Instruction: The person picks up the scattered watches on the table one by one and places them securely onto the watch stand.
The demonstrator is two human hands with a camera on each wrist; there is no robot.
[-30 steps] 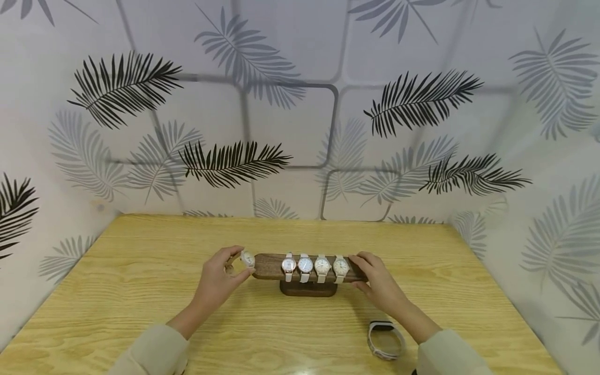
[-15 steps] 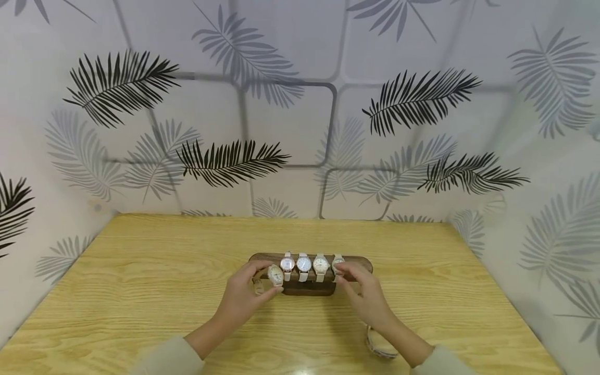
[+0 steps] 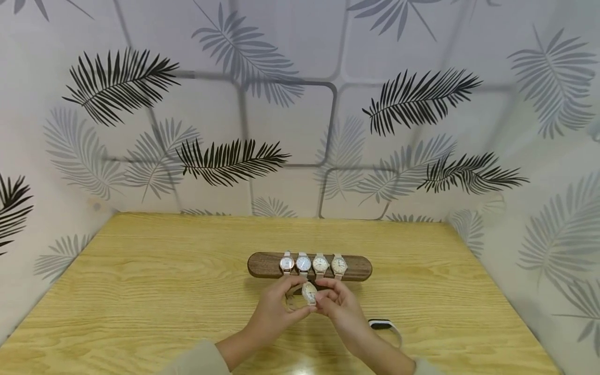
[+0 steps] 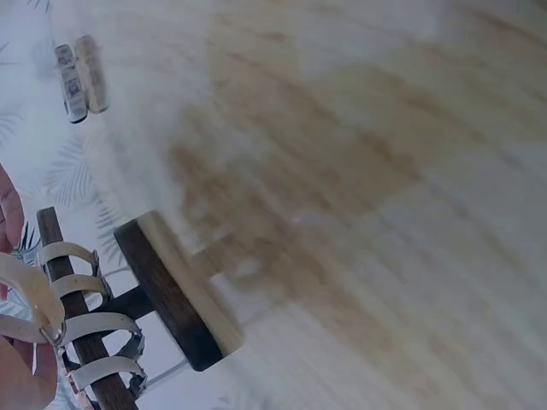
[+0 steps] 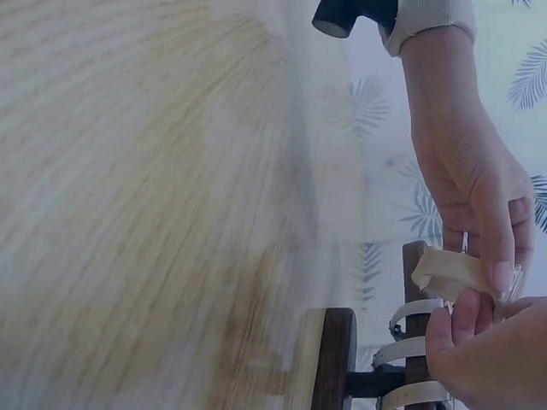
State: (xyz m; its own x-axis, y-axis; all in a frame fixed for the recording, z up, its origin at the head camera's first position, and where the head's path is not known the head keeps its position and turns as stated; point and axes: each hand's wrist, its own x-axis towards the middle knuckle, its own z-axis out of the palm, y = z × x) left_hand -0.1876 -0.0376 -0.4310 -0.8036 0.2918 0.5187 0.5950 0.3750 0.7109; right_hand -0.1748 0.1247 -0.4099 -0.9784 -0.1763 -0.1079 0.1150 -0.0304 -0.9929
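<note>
A wristwatch [image 3: 310, 293] with a pale strap is held between both hands, just in front of a dark wooden watch stand [image 3: 263, 264]. My left hand [image 3: 274, 310] grips it from the left, thumb below and fingers above. The right hand [image 3: 346, 315] pinches its right side with thumb and fingertips. In the right wrist view, the pale strap [image 5: 453, 269] curves out under the left thumb. Several light-strapped watches [image 3: 321, 264] sit side by side round the stand's bar, dials up. The hands partly cover the stand's base, which shows better in the left wrist view as a dark block [image 4: 171, 295].
A fitness band [image 3: 380, 324] with a black screen lies on the wooden table [image 3: 154, 281], partly behind the right forearm. A leaf-patterned wall covering [image 3: 290, 130] rises at the table's back edge and sides.
The left hand has carried the wristwatch rightward from the stand's left end to its front middle. The right hand has left the stand's right end, passed its rightmost watch and met the held watch.
</note>
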